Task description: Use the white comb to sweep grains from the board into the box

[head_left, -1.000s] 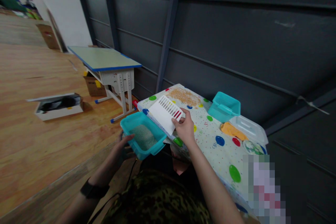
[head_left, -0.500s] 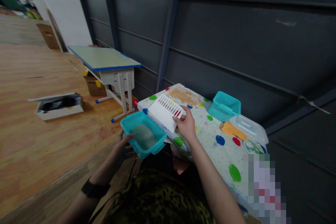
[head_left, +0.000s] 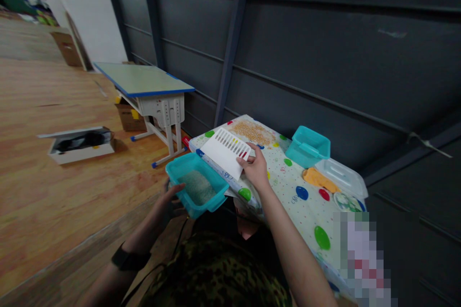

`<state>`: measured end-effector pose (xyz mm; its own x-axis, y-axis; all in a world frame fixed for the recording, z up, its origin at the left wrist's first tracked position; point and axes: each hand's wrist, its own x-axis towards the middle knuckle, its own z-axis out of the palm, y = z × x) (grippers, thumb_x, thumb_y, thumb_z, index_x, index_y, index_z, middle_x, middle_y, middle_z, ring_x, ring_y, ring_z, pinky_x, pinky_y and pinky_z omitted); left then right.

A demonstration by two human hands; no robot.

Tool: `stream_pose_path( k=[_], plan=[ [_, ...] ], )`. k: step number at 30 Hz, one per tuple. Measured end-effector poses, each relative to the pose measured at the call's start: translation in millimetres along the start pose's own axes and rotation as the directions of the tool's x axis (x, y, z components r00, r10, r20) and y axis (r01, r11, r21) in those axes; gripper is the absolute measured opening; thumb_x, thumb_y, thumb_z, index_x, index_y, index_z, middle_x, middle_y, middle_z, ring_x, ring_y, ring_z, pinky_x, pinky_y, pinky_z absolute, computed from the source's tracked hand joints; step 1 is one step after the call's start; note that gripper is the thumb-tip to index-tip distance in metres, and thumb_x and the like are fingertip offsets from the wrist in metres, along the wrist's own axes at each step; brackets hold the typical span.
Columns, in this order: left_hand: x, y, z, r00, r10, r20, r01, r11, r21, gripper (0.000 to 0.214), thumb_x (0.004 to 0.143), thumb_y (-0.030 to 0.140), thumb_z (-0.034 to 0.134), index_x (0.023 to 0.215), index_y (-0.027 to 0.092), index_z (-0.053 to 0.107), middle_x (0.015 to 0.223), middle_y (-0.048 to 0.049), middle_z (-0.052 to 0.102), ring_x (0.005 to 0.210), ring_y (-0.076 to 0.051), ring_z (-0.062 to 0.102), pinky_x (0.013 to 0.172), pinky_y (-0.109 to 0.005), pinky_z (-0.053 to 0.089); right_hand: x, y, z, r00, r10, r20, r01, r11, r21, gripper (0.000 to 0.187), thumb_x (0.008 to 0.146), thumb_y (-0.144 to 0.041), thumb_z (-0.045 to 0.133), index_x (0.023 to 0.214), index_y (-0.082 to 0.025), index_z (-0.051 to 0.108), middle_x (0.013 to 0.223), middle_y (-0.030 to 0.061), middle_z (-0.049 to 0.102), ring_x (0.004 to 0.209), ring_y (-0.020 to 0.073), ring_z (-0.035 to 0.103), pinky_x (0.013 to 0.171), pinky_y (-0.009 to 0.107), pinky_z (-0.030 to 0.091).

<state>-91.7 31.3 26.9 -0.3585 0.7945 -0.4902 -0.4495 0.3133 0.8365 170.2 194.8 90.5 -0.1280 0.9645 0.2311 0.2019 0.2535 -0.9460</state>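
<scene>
Left hand [head_left: 168,204]: gripping the turquoise bin [head_left: 201,168], thumb over its rim.
Pale granules [head_left: 198,189]: resting in the bin, beside the left thumb.
Right hand [head_left: 256,168]: gripping the white slotted scoop [head_left: 225,156] over the desk [head_left: 295,216] edge.
Yellow grains [head_left: 252,132]: lying spread beyond the right hand.
Second bin [head_left: 304,152]: standing farther off, right of that hand.

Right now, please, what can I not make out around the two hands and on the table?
All in the head view:
Left hand: some fingers, hidden by the held blue-green box.
Pale grains in that box: single grains too small to tell their kind.
White slotted scoop: its gripped part, covered by the right hand.
Lower-right thing: blurred into squares.
</scene>
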Motion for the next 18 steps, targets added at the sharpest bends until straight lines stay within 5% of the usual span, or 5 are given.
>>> stream_pose_path(
  k=[18],
  plan=[
    [-2,-5,1.4,1.000,0.009,0.016,-0.009,1.000,-0.030,0.102,0.098,0.038,0.090,0.184,0.033,0.036,0.106,-0.0080,0.075,0.072,-0.028,0.082,0.062,-0.042,0.072,-16,-18,7,0.998,-0.042,-0.046,0.036,0.993,-0.115,0.064,0.086,-0.023,0.081,0.149,-0.027,0.068,0.102,0.0039,0.090,0.091,0.0282,0.086,0.088,0.040,0.070]
  ],
)
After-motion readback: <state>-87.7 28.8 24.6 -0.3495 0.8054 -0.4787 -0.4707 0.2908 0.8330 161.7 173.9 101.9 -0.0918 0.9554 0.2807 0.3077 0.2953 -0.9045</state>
